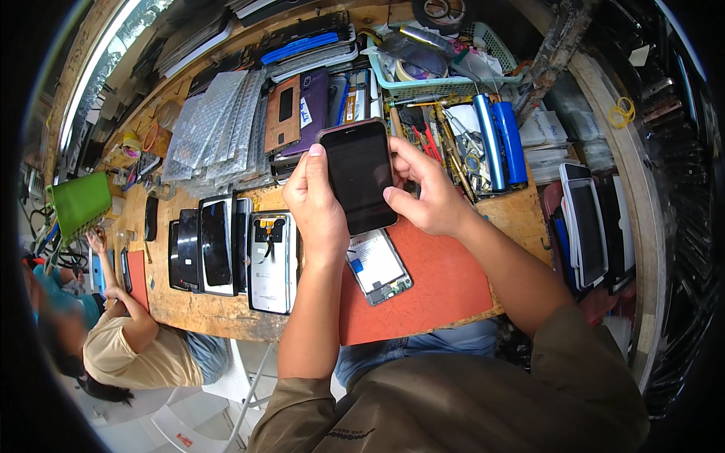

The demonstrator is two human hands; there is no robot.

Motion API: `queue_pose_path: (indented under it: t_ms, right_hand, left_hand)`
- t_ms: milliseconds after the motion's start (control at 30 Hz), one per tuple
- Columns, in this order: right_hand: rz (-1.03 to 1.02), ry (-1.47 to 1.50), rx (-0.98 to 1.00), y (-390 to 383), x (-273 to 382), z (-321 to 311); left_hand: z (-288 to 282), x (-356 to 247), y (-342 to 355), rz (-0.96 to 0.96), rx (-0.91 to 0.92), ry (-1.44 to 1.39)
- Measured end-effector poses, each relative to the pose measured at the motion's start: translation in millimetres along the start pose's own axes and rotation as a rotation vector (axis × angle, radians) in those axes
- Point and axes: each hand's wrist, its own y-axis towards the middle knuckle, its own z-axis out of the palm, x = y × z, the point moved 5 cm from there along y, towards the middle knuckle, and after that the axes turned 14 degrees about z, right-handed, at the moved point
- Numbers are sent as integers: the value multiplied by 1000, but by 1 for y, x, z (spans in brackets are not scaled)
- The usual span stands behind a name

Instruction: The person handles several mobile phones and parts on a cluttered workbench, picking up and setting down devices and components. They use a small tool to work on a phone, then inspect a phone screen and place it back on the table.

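Both my hands hold a black smartphone (358, 177), raised above the bench with its dark screen facing up. My left hand (316, 200) grips its left edge, thumb lying along the upper side. On the opposite edge my right hand (427, 192) is closed, with the thumb at the lower right of the screen and fingers curled behind. Below the phone, an opened phone (377, 268) with its battery and circuit board bare lies on an orange-red mat (445, 279). The phone I hold covers part of the opened one's top.
Left of the mat stand several phone screens and housings (215, 245). Bubble-wrapped packs (215, 128) fill the back left. A pale green basket (445, 87), hand tools (442, 143) and two blue cylinders (498, 143) occupy the back right. Another person (143, 340) sits at far left.
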Motion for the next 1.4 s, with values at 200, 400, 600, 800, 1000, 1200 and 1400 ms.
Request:
queue_pose_path:
  t_ms: [200,400,600,800,1000,1200,1400]
  right_hand:
    - [-11,34,-63,1,2,-2]
    - [-57,0,-92,1,6,0]
    - [-4,12,-73,0,1,-1]
    - [43,71,31,0,-3,2]
    - [114,137,45,3,-3,4]
    - [81,194,26,5,-2,3]
    - [84,114,60,1,-9,4]
  left_hand:
    - [0,0,-1,-9,-16,-69]
    - [-1,2,1,50,27,80]
    - [0,0,-2,0,-37,-51]
    - [2,-2,0,-42,-25,-35]
    - [2,0,-3,-92,-28,-34]
    - [3,-2,-4,-76,-37,-33]
    - [0,3,-1,-62,-27,-29]
